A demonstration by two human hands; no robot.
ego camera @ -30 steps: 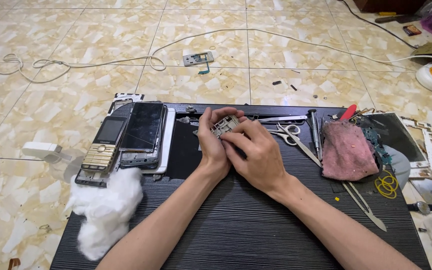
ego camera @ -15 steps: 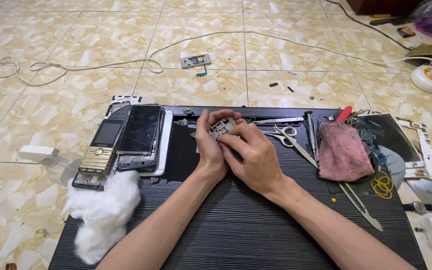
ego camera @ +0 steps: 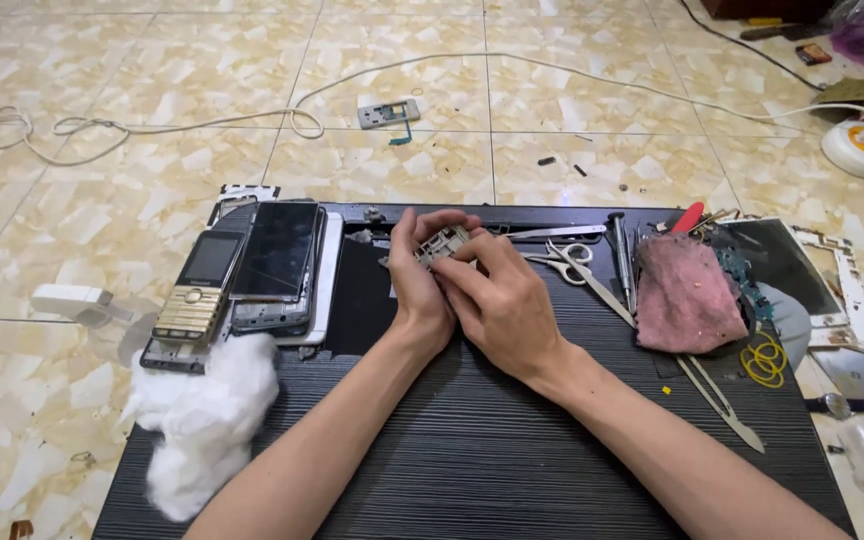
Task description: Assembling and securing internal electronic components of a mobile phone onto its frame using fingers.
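Both my hands meet over the far middle of a black ribbed mat [ego camera: 472, 440]. My left hand [ego camera: 420, 280] and my right hand [ego camera: 500, 305] together grip a small pale phone part [ego camera: 442, 243], a frame or circuit piece, held just above the mat. The fingers cover most of it. Left of my hands lies a stack of phones: a gold keypad phone [ego camera: 197, 290] and a dark-screened smartphone [ego camera: 274, 250] on a white one. A wad of white cotton [ego camera: 202, 420] sits at the mat's near left.
Scissors [ego camera: 567, 258], tweezers [ego camera: 714, 398], a screwdriver [ego camera: 620, 250] and a pink cloth [ego camera: 687, 295] lie right of my hands. Yellow rubber bands [ego camera: 764, 360] and phone frames [ego camera: 837, 285] sit further right. A white cable [ego camera: 292, 115] crosses the tiled floor; a round power reel [ego camera: 860, 148] is far right.
My hands have stayed together on the small part, with only slight finger shifts. The view has drifted a little.
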